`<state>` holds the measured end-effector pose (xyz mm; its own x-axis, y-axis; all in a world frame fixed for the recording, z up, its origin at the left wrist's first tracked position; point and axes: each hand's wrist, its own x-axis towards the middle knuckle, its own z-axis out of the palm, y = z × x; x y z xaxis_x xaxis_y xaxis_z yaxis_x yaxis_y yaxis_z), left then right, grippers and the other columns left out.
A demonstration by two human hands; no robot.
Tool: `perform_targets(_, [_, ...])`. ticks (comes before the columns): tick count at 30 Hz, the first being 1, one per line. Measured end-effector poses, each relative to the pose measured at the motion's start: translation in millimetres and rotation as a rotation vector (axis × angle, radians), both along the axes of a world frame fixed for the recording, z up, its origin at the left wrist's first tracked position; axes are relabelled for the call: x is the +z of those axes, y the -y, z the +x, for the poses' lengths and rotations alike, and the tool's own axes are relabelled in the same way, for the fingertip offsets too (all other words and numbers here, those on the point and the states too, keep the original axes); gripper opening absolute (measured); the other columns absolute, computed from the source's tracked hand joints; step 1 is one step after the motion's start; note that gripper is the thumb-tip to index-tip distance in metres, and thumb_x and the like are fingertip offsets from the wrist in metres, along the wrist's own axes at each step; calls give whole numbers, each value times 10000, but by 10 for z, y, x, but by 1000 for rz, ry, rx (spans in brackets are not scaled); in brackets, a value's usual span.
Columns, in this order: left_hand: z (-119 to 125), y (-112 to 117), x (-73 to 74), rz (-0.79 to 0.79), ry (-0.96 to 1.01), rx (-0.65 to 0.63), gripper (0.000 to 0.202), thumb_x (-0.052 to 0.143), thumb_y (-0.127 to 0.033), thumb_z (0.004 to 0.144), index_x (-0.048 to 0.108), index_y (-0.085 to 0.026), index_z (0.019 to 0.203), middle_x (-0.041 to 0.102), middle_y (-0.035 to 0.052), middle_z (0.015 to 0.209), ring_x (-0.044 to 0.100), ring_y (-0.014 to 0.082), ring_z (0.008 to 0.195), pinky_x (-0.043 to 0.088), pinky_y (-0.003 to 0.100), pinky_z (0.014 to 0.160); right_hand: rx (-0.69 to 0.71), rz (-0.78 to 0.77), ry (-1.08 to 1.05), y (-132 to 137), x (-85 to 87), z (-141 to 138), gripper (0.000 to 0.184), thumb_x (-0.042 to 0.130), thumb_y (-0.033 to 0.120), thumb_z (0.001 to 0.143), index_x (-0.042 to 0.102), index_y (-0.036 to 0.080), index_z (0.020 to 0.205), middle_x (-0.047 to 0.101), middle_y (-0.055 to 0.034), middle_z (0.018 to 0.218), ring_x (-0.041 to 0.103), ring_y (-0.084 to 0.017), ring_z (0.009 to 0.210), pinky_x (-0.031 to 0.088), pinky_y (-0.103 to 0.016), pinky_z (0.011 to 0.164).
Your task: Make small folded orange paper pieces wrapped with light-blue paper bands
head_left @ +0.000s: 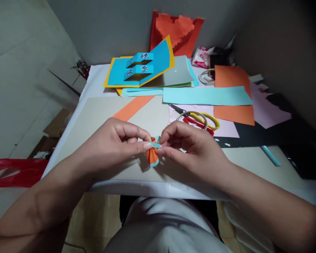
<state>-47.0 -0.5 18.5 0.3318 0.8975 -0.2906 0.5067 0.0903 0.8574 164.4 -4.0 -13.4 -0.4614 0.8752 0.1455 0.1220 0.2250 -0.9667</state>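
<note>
Pinched shut between the left hand [110, 144] and the right hand [193, 149], one small pleated orange paper fan [152, 155] with light-blue edging sits just above the near part of one large gray card [105, 121], both thumbs and forefingers closed on its top. Going left to right, one red plastic bag [15, 172] lies off the table at 9 o'clock, beyond the white cloth [94, 79] covering the tabletop. One orange paper strip [133, 108] lies on the gray card at 11 o'clock from the fan. Farther out at 12 o'clock are one blue-and-yellow pop-up card [147, 63] with two raised steps and, behind it, one orange stepped pop-up card [176, 31] propped upright. One pair of yellow-handled scissors [197, 119] rests at 1 o'clock on one pale pink sheet [226, 128], overlapping a partly hidden red-handled tool [197, 124]. One long light-blue sheet [206, 95] lies across one orange sheet [234, 95] beyond them. One black sheet [252, 135] spreads at 2 o'clock, with one thin light-blue strip [270, 155] at 3 o'clock near its edge.
</note>
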Motion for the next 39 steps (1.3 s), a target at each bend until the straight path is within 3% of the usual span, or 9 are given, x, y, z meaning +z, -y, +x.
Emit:
perform_targets(7, [16,18,24,14,-12,53,184,712,-380,776,739,-198,766,349,-38,538,313,87,506,230,220,462,6,15,52,-1,50,18,44,610,130,880,616,169,860,625,-1,764,578,-105,649,475,-238,589])
perform_targets(16, [44,43,46,-8,-37,52,208,693,-396,790,736,-193,788,344,-37,561,298,93,525,221,227,476,71,-100,16,5,10,28,118,478,113,916,582,167,932,620,2,779,579,-109,622,463,-248,585])
perform_targets(21, [62,56,13,-12,-46,65,211,691,-393,790,732,-187,780,448,-28,554,353,90,507,246,226,464,10,13,82,15,54,48,242,416,64,885,631,175,885,572,13,726,514,-109,638,381,-238,557])
perform_targets(24, [60,55,-4,17,-46,40,226,688,-404,793,750,-187,802,537,-17,560,442,100,509,301,214,457,-24,59,94,43,98,52,234,428,91,881,633,190,826,582,12,692,522,-118,641,371,-247,552])
perform_targets(29, [68,48,-1,102,-68,10,210,672,-380,801,770,-195,806,674,10,658,611,147,636,433,195,516,-56,-59,101,91,111,-4,105,615,262,853,623,199,770,536,24,577,395,-88,482,263,-231,433])
perform_targets(39, [81,78,-24,123,-53,2,218,674,-372,831,773,-178,819,726,30,749,621,149,675,465,197,559,-102,-48,109,47,50,-4,100,632,228,876,659,189,787,550,18,587,407,-86,505,307,-226,458])
